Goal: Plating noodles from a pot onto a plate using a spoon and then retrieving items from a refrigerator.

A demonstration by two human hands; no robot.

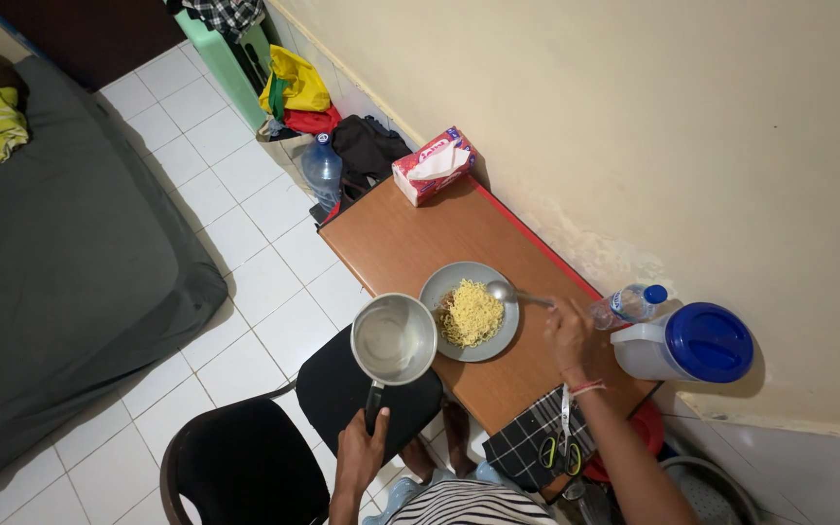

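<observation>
My left hand (pixel 362 449) grips the black handle of a small steel pot (pixel 395 338), held level beside a grey plate (pixel 451 278). The pot looks empty. The plate rests on a small wooden table (pixel 396 238) and carries a heap of yellow noodles (pixel 471 314). My right hand (pixel 568 333) holds a metal spoon (pixel 504 291) whose bowl lies at the plate's far rim, next to the noodles.
A tissue box (pixel 433 165) sits at the table's far end. A water bottle (pixel 628 304), a blue-lidded jug (pixel 684 344), a checked cloth (pixel 529 445) and scissors (pixel 563 449) lie near my right arm. A black chair (pixel 245 467) and a grey mattress (pixel 60 262) are to the left.
</observation>
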